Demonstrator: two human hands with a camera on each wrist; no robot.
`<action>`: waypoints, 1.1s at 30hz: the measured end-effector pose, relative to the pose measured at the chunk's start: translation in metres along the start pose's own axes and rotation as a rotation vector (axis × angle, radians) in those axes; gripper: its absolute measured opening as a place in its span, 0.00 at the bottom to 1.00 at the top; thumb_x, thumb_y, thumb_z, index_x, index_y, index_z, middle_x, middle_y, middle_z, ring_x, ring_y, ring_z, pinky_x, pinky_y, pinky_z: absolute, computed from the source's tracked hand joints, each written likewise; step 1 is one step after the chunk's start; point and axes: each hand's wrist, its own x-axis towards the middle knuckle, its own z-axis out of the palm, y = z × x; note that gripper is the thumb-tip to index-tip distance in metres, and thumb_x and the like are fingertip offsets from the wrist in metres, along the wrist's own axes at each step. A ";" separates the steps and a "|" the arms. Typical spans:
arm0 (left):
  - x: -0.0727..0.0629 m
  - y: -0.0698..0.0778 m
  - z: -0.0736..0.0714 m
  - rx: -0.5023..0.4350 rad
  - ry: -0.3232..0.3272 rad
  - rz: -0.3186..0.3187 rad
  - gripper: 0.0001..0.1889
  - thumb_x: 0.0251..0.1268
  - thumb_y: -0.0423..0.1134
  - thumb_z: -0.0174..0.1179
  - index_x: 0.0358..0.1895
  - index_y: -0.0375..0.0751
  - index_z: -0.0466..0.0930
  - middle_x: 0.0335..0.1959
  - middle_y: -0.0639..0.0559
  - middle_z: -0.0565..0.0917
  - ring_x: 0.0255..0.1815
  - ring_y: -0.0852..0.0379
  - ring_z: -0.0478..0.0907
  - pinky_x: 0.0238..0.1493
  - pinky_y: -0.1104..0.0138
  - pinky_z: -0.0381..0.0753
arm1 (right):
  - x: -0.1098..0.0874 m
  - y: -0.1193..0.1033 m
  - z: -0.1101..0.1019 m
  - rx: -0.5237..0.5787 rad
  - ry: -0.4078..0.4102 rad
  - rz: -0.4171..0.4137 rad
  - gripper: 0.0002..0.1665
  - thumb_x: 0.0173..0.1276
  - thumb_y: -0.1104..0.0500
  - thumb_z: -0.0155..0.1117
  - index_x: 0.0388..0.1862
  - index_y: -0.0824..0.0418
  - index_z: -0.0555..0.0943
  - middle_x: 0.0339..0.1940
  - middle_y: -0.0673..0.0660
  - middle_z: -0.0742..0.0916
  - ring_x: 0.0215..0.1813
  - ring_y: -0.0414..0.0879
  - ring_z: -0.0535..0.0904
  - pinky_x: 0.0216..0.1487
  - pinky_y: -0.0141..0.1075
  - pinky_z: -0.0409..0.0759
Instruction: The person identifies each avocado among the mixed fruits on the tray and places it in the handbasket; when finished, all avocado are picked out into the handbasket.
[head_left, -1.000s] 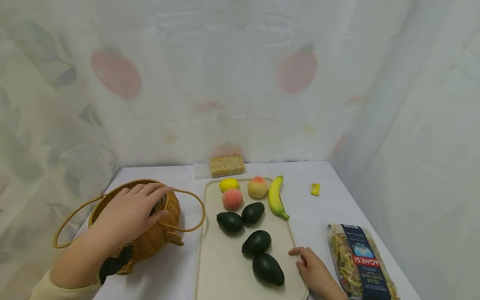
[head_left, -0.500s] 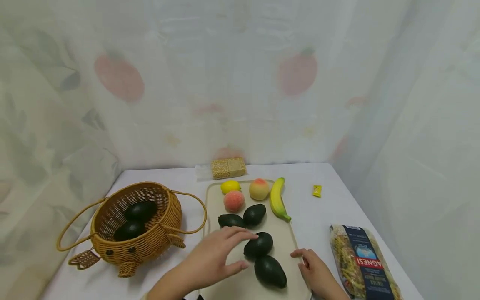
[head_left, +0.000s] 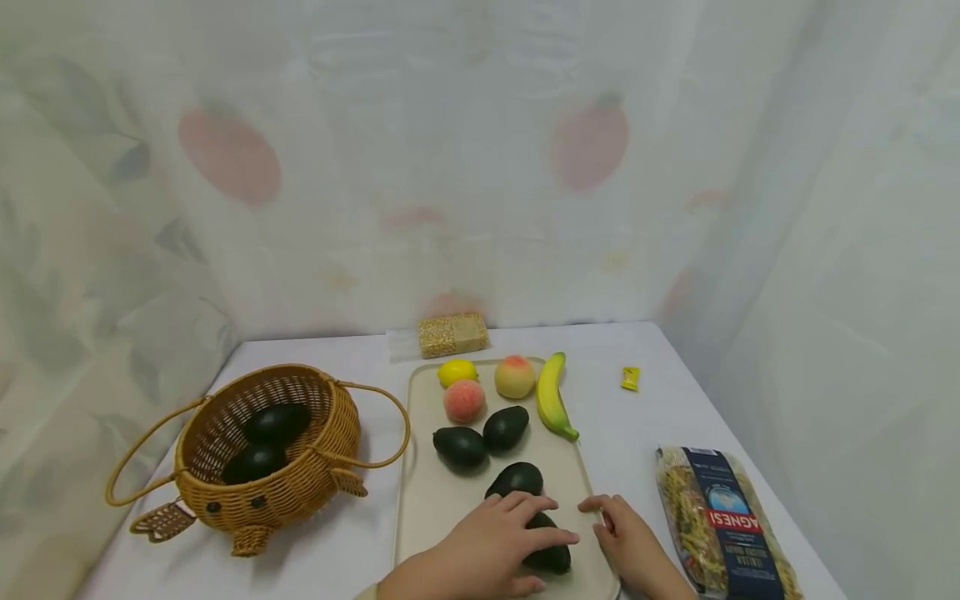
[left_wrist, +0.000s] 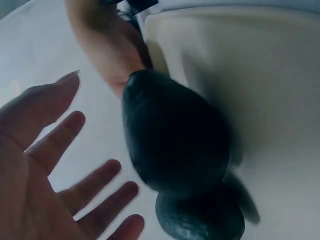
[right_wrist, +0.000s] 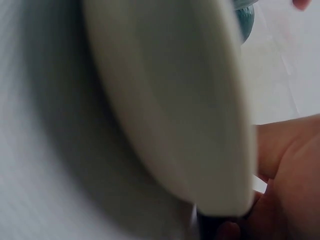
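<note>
My left hand (head_left: 491, 546) is over the near part of the beige tray (head_left: 431, 500), fingers spread above a dark green avocado (head_left: 555, 560). In the left wrist view, a gap shows between the fingers (left_wrist: 90, 187) and that avocado (left_wrist: 175, 135). Another avocado (head_left: 517, 477) lies against it, and a pair of avocados (head_left: 461, 448) sits farther back. At the tray's right rim, my right hand (head_left: 633, 542) holds the edge with bent fingers; the right wrist view shows the rim (right_wrist: 225, 125) partly covering them. Two avocados (head_left: 277, 423) lie inside the wicker basket (head_left: 318, 492).
A lemon (head_left: 457, 372), two peaches (head_left: 464, 401) and a banana (head_left: 553, 398) are at the tray's back end. Behind stands a bag of yellow grains (head_left: 453, 335). To the right are a small yellow packet (head_left: 630, 378) and a pasta bag (head_left: 723, 525).
My left hand has moved from over the basket, rightward across the tray, to above the nearest avocado. It no longer covers the basket's two avocados. My right hand has stayed at the rim.
</note>
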 end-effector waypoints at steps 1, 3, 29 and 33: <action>0.002 0.001 0.002 0.015 -0.014 -0.003 0.35 0.66 0.57 0.72 0.75 0.70 0.71 0.73 0.53 0.72 0.70 0.57 0.70 0.58 0.63 0.78 | 0.000 0.000 0.000 0.000 -0.001 0.001 0.16 0.73 0.72 0.62 0.53 0.55 0.84 0.30 0.54 0.70 0.28 0.47 0.64 0.28 0.35 0.61; 0.005 0.003 0.005 0.044 -0.043 -0.012 0.35 0.64 0.57 0.74 0.74 0.72 0.72 0.73 0.53 0.73 0.70 0.57 0.70 0.57 0.64 0.77 | 0.001 0.000 0.000 0.003 -0.004 0.004 0.16 0.73 0.71 0.62 0.53 0.55 0.84 0.30 0.54 0.70 0.28 0.47 0.64 0.28 0.35 0.61; 0.012 -0.002 0.028 0.042 -0.208 -0.140 0.41 0.61 0.60 0.75 0.76 0.82 0.65 0.40 0.56 0.76 0.37 0.64 0.71 0.45 0.69 0.78 | 0.000 -0.001 -0.001 0.007 -0.005 0.000 0.17 0.73 0.72 0.62 0.52 0.55 0.84 0.30 0.54 0.70 0.28 0.46 0.63 0.28 0.35 0.62; 0.003 -0.008 0.018 -0.035 -0.183 -0.177 0.41 0.60 0.59 0.76 0.75 0.84 0.64 0.41 0.57 0.77 0.37 0.64 0.72 0.45 0.67 0.78 | 0.001 -0.002 -0.001 0.005 0.009 0.004 0.17 0.72 0.73 0.62 0.52 0.55 0.84 0.30 0.54 0.70 0.28 0.46 0.64 0.29 0.35 0.62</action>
